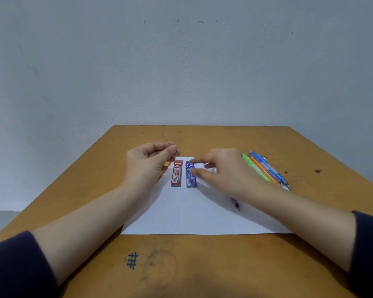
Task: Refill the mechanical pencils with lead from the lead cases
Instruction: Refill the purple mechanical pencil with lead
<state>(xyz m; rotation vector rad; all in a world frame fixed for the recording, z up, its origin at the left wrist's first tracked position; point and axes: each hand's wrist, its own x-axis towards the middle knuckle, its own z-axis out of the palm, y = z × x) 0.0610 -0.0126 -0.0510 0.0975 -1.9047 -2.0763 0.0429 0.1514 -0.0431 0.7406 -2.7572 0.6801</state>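
Observation:
My left hand (148,163) pinches a thin dark lead (168,141) between thumb and forefinger, above the far end of the red lead case (176,174). An orange pencil (165,166) shows partly behind that hand. The blue lead case (191,175) lies beside the red one on the white paper (192,216). My right hand (221,168) hovers with spread fingers, the fingertips touching the blue case's right side. A dark purple pencil tip (235,203) pokes out from under my right forearm.
Several mechanical pencils (266,169), green, orange and blue, lie in a bundle on the wooden table (202,265) to the right of the paper. A grey wall stands right behind the table's far edge.

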